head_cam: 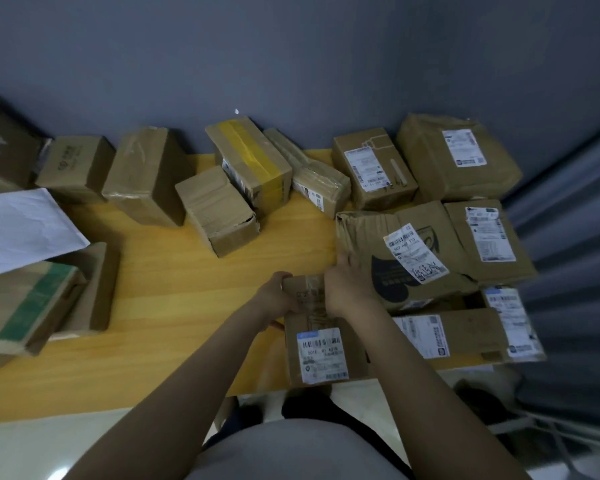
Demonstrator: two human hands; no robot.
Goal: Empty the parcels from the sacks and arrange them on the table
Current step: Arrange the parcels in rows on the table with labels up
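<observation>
You hold a small brown box (321, 344) with both hands at the near edge of the wooden table (174, 289), toward its right end. Your left hand (278, 294) curls round the far left corner of the box. Your right hand (347, 289) grips its far right side, and the back of that hand is up against a big crumpled box (395, 258) with a dark drop shape printed on it.

The small brown box is plain cardboard with shiny clear tape along its top. A white label (323, 355) covers the near part of the top. The label has a blue strip, black bar lines and some numbers, but the small print is too blurry to read. The box's near end reaches the table's front edge.

A long flat box (465, 332) lies just beside it on the right. More brown boxes stand in a row along the far edge, against the grey wall (291, 64); one has yellow tape (253, 161). At the left end lie a white padded envelope (21, 226) and a box with green tape (25, 306).
</observation>
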